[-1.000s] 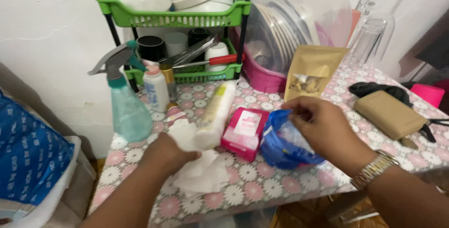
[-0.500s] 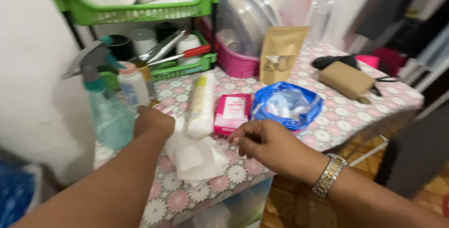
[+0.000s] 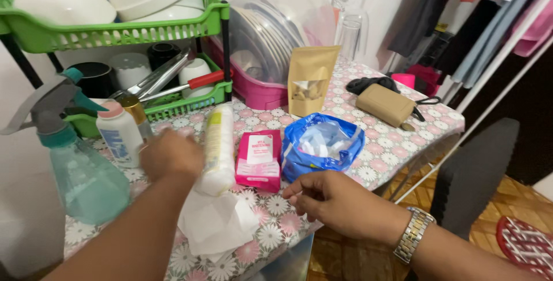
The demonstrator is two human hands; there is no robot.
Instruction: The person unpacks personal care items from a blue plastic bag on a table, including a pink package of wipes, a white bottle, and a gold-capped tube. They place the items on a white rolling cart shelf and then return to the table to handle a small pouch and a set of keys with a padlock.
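— Where is the left hand?

— Left of centre in the frame, blurred, its back to the camera, just beside the long white plastic-wrapped roll of cotton pads. It seems to touch the roll's left side, but I cannot tell whether the fingers close on it.

— And the white tissue sheets?

— Lower centre, lying crumpled on the flowered pink-and-white tablecloth, right under the roll's near end and between the two forearms.

— The right hand?

— Lower centre-right, hovering over the table edge, fingers loosely curled with thumb and forefinger nearly pinched, holding nothing I can see. It sits just below the crumpled blue plastic bag and near the small pink carton box.

— What lies at the left edge?

— A translucent teal spray bottle and a small white bottle with a pink cap, in front of the green plastic rack.
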